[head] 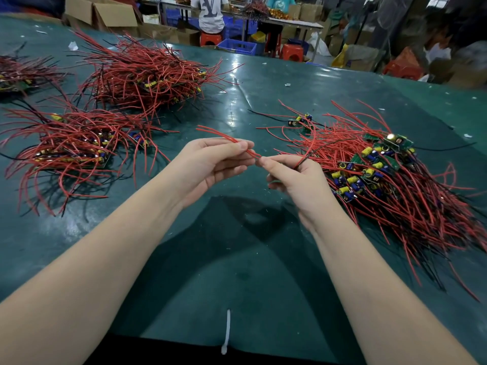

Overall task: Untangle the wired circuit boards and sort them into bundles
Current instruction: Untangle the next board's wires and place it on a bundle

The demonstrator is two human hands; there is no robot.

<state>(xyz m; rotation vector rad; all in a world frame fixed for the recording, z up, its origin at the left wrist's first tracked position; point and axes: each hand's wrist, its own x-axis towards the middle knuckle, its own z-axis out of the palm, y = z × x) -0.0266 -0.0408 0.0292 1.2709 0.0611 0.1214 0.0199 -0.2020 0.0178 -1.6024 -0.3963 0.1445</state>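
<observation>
The red wires [228, 139] are held above the worktop [237, 259], their long axis running up-left from the right hand [295, 180]. They are pinched by the left hand [210, 162] and gripped in the right. Thin, glossy, flexible insulation is shown. The tangled pile [390, 180] lies right of the right hand.

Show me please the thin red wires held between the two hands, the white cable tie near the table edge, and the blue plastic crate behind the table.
thin red wires [224, 137]: head view, on the free strands left of the fingers.
white cable tie [227, 328]: head view, mid-strap.
blue plastic crate [238, 46]: head view, front wall.
</observation>
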